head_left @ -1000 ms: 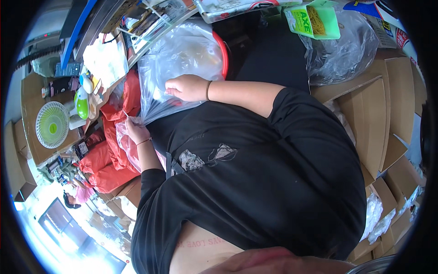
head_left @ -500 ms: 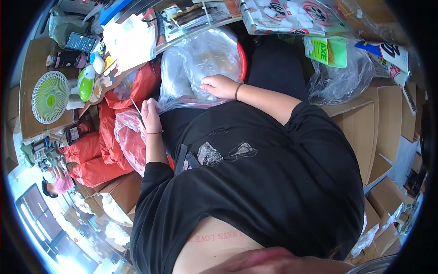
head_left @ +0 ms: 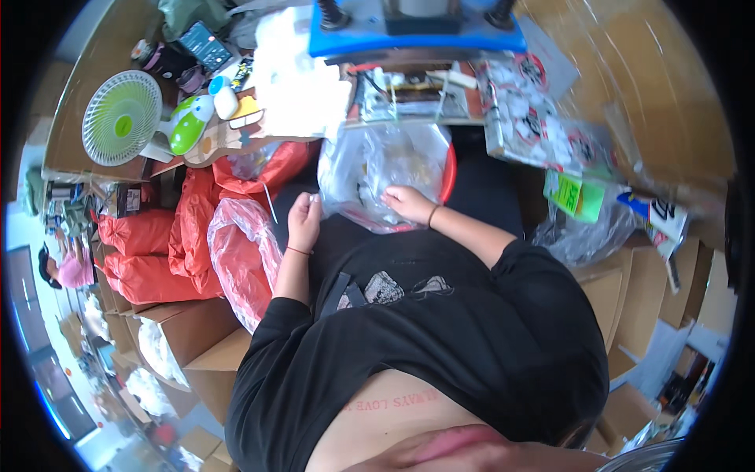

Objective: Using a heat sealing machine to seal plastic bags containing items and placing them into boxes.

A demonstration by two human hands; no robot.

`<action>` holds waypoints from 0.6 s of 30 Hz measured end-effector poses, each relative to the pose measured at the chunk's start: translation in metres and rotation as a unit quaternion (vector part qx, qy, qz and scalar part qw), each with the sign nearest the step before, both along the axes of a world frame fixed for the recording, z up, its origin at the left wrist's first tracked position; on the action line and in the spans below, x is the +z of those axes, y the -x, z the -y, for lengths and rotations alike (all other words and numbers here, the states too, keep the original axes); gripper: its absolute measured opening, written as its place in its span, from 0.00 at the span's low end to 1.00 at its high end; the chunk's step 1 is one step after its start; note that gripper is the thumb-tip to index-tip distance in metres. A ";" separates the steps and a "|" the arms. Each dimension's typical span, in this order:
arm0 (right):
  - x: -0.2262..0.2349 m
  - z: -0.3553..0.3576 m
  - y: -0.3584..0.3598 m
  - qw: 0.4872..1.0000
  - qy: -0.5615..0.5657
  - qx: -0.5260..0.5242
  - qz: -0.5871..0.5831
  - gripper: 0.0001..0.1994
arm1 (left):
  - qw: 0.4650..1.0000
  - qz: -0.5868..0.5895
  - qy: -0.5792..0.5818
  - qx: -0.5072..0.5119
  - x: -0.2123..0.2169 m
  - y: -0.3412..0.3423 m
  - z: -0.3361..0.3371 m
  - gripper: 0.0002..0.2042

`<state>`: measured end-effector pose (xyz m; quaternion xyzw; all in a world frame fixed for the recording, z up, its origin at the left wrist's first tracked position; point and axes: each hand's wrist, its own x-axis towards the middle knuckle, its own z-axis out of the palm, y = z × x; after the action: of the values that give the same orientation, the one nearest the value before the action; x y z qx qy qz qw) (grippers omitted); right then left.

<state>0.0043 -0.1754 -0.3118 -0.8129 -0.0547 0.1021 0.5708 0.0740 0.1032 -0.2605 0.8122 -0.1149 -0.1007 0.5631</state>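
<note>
My left hand [head_left: 304, 224] is closed, its fingers curled, just left of a clear plastic bag [head_left: 338, 169]. A thin pale rod [head_left: 270, 202] sticks out beside it and appears held in it; the kind of tool is too small to tell. The bag lines a red-rimmed tub [head_left: 450, 175] in front of my lap, with small pale contents blurred inside. Over the bag's near right part, my right hand [head_left: 407, 204] is closed with fingertips together. Whatever it pinches is hidden.
Red plastic bags [head_left: 194, 224] and a pink-tinted clear bag [head_left: 240, 244] fill the left side. Above are a fan [head_left: 122, 118], phone [head_left: 206, 46], white sheets [head_left: 295, 86] and a blue-based machine [head_left: 417, 35]. At right stand a green container [head_left: 574, 197] and open cartons [head_left: 621, 307].
The view has shifted, showing more of the workbench and the blue-based machine. My left hand, with the rod, has come away from the bag's edge; my right hand stays over the bag.
</note>
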 end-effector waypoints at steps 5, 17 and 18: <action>-0.007 0.002 -0.012 0.998 -0.010 0.019 -0.056 0.16 | 0.999 0.013 -0.031 0.015 -0.004 -0.003 0.004 0.15; -0.041 0.005 -0.057 0.975 -0.002 0.146 -0.170 0.16 | 0.989 0.062 -0.134 -0.016 0.014 -0.015 0.021 0.16; -0.041 0.006 -0.058 0.975 0.002 0.147 -0.167 0.16 | 0.985 0.082 -0.149 -0.025 0.018 -0.013 0.023 0.15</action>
<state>0.0628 -0.1813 -0.3533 -0.7687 -0.0771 0.3189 0.5491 0.0875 0.0807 -0.2428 0.8894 -0.1647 -0.0641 0.4217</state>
